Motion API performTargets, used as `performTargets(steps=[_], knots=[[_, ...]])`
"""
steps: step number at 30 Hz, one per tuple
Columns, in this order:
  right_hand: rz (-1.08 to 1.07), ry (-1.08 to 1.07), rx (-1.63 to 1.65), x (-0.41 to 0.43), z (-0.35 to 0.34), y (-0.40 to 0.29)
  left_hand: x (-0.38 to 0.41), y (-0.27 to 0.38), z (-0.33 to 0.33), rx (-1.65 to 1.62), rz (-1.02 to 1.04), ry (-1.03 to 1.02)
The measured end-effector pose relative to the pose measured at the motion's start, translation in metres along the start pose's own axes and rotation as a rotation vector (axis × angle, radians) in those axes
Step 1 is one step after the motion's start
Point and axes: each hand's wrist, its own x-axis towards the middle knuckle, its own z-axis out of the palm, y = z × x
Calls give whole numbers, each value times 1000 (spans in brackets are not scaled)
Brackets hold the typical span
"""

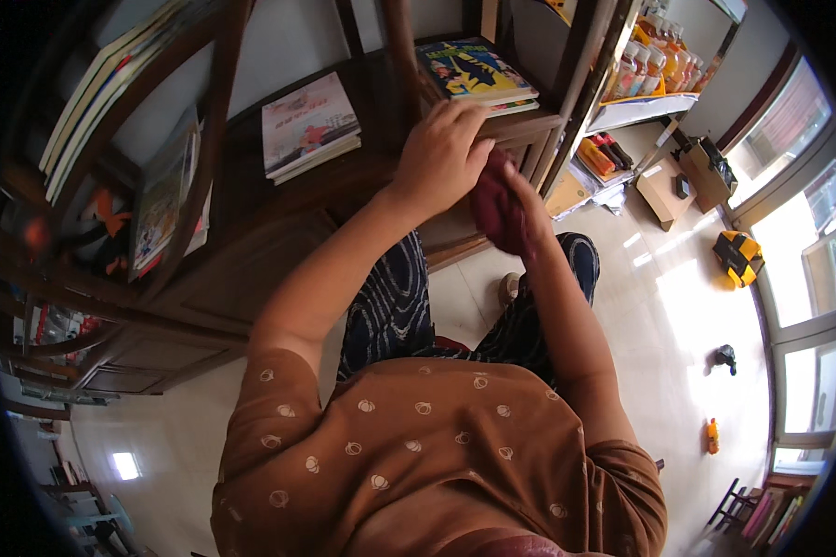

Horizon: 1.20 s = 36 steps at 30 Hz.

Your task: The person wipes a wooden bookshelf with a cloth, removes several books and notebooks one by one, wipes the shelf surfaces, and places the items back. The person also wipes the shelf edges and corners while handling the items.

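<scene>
A bunched dark red cloth (498, 209) is in my right hand (535, 209), whose thumb or finger lies over its top edge. My left hand (442, 157) is just left of the cloth, palm turned down, its thumb close to the cloth's upper edge. Its fingertips overlap the near corner of a small stack of picture books with a yellow and blue cover (477, 73) on the cabinet shelf. Whether they touch the books, or hold anything, is hidden. Left of my hands, a stack of pale pink-covered books (310, 129) lies on the dark wooden cabinet top (251, 167).
Upright wooden posts (400, 63) divide the cabinet. More books (167, 202) stand at the left. On the right rack are bottled drinks (644, 69). A cardboard box (665, 191) and a yellow-and-black bag (738, 257) are on the floor by the glass doors.
</scene>
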Motion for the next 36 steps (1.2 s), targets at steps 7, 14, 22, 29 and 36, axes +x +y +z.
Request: performTargets(steps=[7,14,22,29,36], knots=[[-94,-80,14,36,-49,-41,43,-50,69,575,-309,-274],[-87,-84,26,36,-76,-44,42,-50,60,456,-254,-235],[-118,-127,-52,36,-71,-49,33,-42,63,564,-107,-111],[-198,-186,48,16,-58,-63,-13,26,39,432,-73,-145],[-129,-151,7,-2,-58,-58,-51,39,33,240,-53,-160]])
